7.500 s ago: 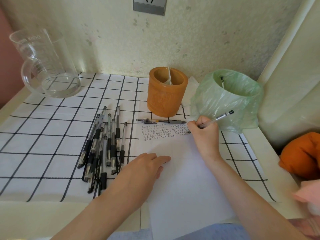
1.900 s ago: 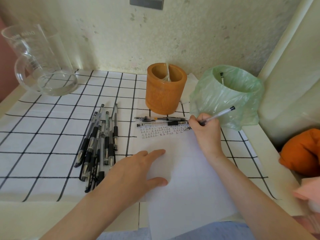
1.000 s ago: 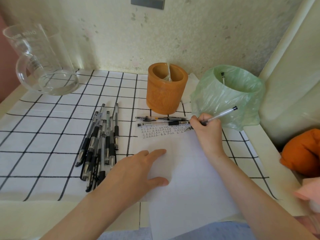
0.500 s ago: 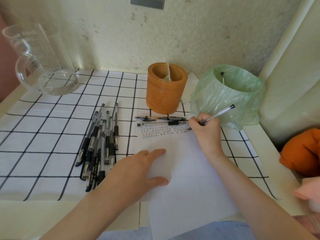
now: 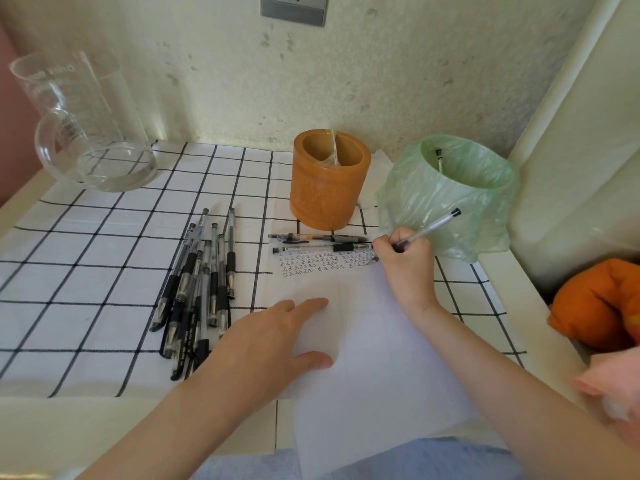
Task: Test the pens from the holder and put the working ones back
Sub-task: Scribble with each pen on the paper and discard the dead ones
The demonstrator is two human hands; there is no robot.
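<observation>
Two-handed work: pinches pen in right hand, tip down on paper at the end of the scribbled rows, slanted up and off rightward. Presses paper flat with left hand, fingers straight. Has holder just beyond right hand, a little leftward, upright, well ahead of left hand. Likely calls for swinging pen upright, right hand nearer, if ink shows.

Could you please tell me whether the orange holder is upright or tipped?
Upright: the holder stands on its base, open mouth facing up.
</observation>
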